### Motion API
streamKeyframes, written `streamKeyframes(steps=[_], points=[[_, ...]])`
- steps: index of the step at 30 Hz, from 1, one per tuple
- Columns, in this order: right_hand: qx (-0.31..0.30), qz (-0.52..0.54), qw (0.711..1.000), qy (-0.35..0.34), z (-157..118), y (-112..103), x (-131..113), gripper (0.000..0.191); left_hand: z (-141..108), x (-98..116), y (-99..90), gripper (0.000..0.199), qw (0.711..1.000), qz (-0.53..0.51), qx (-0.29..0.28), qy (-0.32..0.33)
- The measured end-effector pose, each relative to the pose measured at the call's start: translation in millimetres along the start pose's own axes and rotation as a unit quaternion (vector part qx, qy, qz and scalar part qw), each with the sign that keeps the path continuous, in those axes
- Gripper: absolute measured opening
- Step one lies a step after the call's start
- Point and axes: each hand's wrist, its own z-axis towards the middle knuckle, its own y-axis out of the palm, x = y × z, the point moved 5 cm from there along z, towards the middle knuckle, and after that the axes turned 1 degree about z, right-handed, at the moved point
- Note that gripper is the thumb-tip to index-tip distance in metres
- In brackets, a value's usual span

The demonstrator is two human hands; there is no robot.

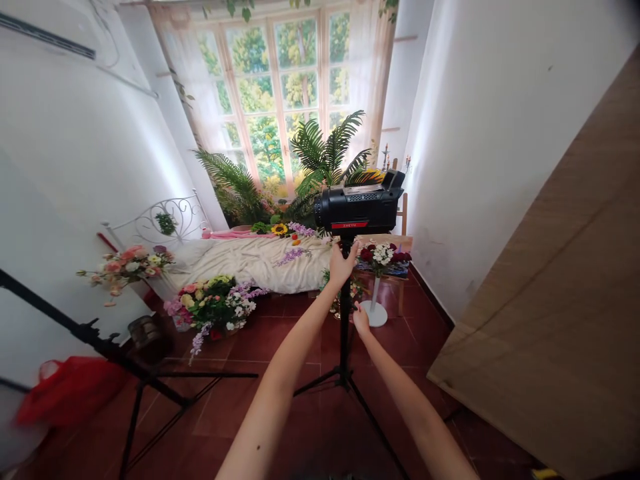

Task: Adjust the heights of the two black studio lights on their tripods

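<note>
A black studio light (357, 208) with a red label sits on top of a black light stand (345, 333), its front facing left. My left hand (343, 264) is closed around the upper part of the stand, just under the light. Lower down, my right hand (361, 321) is at the right side of the pole with its fingers pinched together. What those fingers hold is too small to make out. The stand's legs are spread on the red tiled floor (300, 347).
A bed with a cream cover (260, 260) lies ahead, with a flower basket (215, 303) before it. A second black stand (165, 390) and red cloth (70, 390) are at left. A flower vase on a white pedestal (375, 313) and a wooden panel (550, 320) stand at right.
</note>
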Motion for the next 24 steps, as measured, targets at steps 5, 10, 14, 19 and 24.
streamKeyframes(steps=[5, 10, 14, 19, 24], points=[[-0.068, 0.086, 0.993, 0.032, 10.6, -8.4, 7.1, 0.047, 22.3, -12.1, 9.6, 0.035, 0.996, -0.052, -0.062, -0.027], [-0.260, 0.165, 0.940, 0.150, -4.2, -3.3, -5.1, 0.052, 28.7, -21.4, 18.3, 0.029, 0.991, -0.111, -0.046, -0.060], [-0.345, 0.257, 0.868, 0.249, -17.8, 2.5, -16.6, 0.046, 24.5, -22.5, 18.8, 0.026, 0.988, -0.117, -0.043, -0.094], [-0.386, 0.273, 0.856, 0.209, -16.7, 5.6, -16.6, 0.048, 23.2, -19.0, 17.1, 0.023, 0.988, -0.113, -0.037, -0.096], [-0.377, 0.247, 0.881, 0.145, -13.7, 7.4, -14.1, 0.052, 23.1, -17.1, 17.6, 0.026, 0.988, -0.124, -0.037, -0.081]])
